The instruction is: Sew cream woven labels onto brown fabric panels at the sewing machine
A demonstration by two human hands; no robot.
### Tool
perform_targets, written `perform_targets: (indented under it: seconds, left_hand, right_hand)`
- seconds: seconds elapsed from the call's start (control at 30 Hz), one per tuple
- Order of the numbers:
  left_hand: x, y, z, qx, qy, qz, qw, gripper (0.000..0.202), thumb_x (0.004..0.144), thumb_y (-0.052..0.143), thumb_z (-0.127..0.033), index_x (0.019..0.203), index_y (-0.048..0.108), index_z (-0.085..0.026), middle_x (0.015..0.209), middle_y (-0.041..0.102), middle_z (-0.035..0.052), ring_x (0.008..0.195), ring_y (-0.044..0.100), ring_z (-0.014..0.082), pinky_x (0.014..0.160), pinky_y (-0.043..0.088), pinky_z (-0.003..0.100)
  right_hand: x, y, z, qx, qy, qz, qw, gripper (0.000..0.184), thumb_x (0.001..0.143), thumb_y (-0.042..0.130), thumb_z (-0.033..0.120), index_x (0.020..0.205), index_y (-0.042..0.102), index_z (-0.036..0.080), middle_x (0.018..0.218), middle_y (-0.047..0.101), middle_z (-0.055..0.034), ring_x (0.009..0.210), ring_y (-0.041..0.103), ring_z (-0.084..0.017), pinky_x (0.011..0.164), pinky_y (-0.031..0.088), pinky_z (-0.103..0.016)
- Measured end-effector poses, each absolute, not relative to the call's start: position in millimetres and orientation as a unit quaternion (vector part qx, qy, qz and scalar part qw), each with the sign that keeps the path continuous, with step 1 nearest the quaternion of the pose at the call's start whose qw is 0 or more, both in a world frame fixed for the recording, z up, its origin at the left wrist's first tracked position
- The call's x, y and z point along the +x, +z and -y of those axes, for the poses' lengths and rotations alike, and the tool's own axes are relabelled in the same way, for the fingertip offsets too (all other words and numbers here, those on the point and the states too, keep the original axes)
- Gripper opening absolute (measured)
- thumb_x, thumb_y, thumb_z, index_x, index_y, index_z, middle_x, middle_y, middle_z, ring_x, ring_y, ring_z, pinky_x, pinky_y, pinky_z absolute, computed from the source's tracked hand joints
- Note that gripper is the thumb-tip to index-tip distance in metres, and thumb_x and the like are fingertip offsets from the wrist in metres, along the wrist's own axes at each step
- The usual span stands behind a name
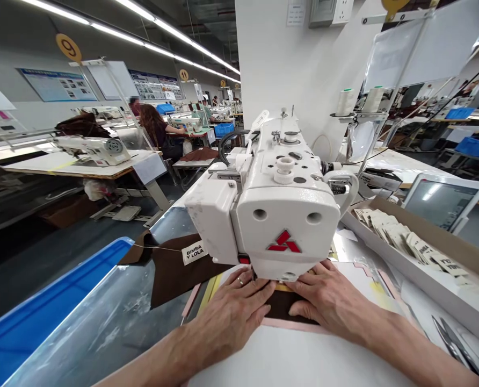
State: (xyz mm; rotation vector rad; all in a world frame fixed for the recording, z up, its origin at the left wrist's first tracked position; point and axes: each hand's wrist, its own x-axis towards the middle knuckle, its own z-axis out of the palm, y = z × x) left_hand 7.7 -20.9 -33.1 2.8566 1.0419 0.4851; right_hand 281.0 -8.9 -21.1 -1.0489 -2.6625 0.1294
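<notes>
A white sewing machine with a red logo stands in front of me. Under its head lies a piece of dark brown fabric. My left hand presses flat at the fabric's left side, fingers stretched out and wearing a ring. Opposite it, my right hand lies flat on the right side, thumb on the brown cloth. The fingertips of both hands reach the underside of the machine head, which hides the needle area. To the left, another brown fabric piece carries a white label reading "BIMBA Y LOLA".
A cardboard box of white labels sits on the right, with scissors nearer me. Behind it stands a tablet screen. Thread cones are at back right. A blue bin is at left; a person sits farther off.
</notes>
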Motion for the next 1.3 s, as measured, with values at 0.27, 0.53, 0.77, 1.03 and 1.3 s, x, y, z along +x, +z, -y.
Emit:
perform_targets:
  seconds: [0.27,0.53,0.77,1.03,1.3]
  left_hand:
    - [8,-34,22,0.931,0.144,-0.336,0.008,0.045,0.105,0.055,-0.023,0.150,0.054,-0.022,0.144,0.065,0.0068,0.137,0.057,0.0294,0.121,0.042,0.051]
    - [-16,-25,34,0.930,0.114,-0.349,0.022,0.052,0.102,0.057,-0.018,0.153,0.049,-0.025,0.154,0.057,0.0051,0.142,0.052,0.0276,0.121,0.043,0.047]
    - [-51,-17,51,0.924,0.095,-0.367,0.050,0.053,0.103,0.062,-0.032,0.154,0.050,-0.027,0.160,0.049,0.0072,0.146,0.048,0.0313,0.119,0.046,0.051]
    - [-38,-12,41,0.927,0.134,-0.344,0.066,0.040,0.103,0.060,-0.023,0.144,0.060,-0.021,0.148,0.062,0.0069,0.141,0.052,0.0279,0.121,0.044,0.048]
    - [-11,3,25,0.932,0.130,-0.326,0.086,0.023,0.104,0.064,-0.033,0.124,0.068,-0.022,0.126,0.073,0.0007,0.125,0.061,0.0261,0.115,0.043,0.045]
  right_hand:
    - [294,-14,17,-0.374,0.009,0.912,0.170,0.021,0.106,0.060,0.034,0.120,0.067,0.021,0.119,0.072,-0.0067,0.105,0.062,-0.026,0.096,0.047,-0.047]
    - [303,-32,41,-0.384,-0.019,0.909,0.164,0.042,0.104,0.061,0.036,0.141,0.062,0.016,0.143,0.066,-0.0103,0.119,0.063,-0.031,0.101,0.054,-0.051]
    - [278,-38,48,-0.346,-0.013,0.915,0.205,0.043,0.106,0.058,0.042,0.140,0.064,0.018,0.143,0.067,-0.0082,0.120,0.065,-0.030,0.102,0.055,-0.051]
    - [269,-50,42,-0.332,-0.021,0.924,0.187,0.045,0.104,0.062,0.048,0.141,0.063,0.021,0.143,0.067,-0.0007,0.119,0.064,-0.029,0.104,0.049,-0.052]
    - [263,-42,40,-0.334,0.005,0.925,0.180,0.047,0.099,0.070,0.048,0.136,0.065,0.019,0.133,0.072,-0.0045,0.113,0.065,-0.029,0.101,0.051,-0.051]
